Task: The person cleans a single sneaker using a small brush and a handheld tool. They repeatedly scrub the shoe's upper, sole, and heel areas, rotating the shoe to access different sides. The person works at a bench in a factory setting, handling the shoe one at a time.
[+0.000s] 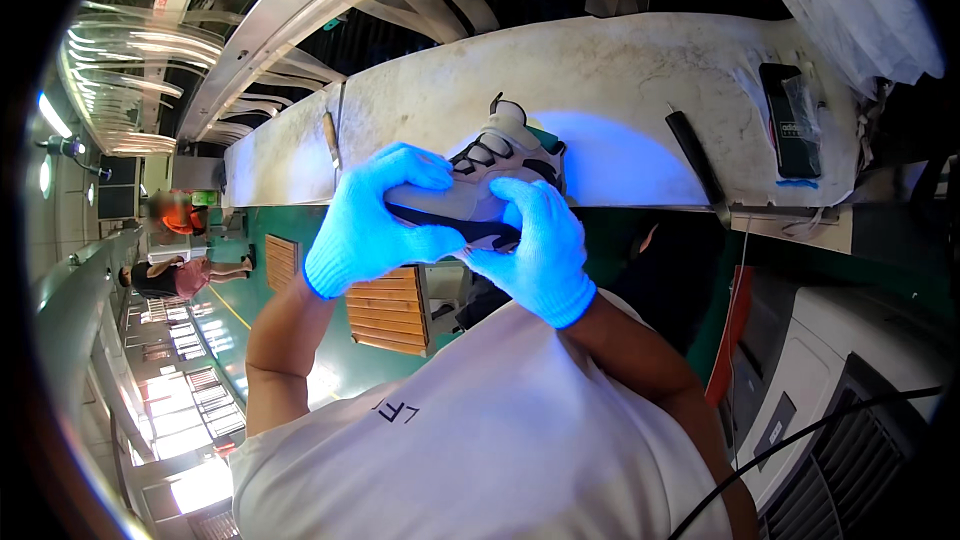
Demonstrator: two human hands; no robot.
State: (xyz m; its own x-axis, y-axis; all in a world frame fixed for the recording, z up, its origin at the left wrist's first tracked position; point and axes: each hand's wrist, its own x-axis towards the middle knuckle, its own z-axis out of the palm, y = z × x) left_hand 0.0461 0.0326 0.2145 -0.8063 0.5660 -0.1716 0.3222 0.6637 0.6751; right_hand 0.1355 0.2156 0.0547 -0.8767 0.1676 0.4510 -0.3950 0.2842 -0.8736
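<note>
A light grey and black sneaker (470, 195) with dark laces is held between my two gloved hands, over the near edge of the pale workbench. My left hand (385, 220) wraps round the toe end, thumb below and fingers on top. My right hand (535, 250) grips the side near the sole, with its thumb and fingers pressed against the upper. Both gloves glow bright blue under a blue light. The heel and a dark green patch at the collar point away to the right. Much of the toe is hidden by my left hand.
On the pale workbench (420, 110) lie a black-handled tool (697, 158) and a wooden-handled tool (331, 140). A dark phone-like slab (790, 120) is at the right end. Below stand a slatted wooden pallet (388, 310) and a white machine (820, 360). Another person (178, 278) is far left.
</note>
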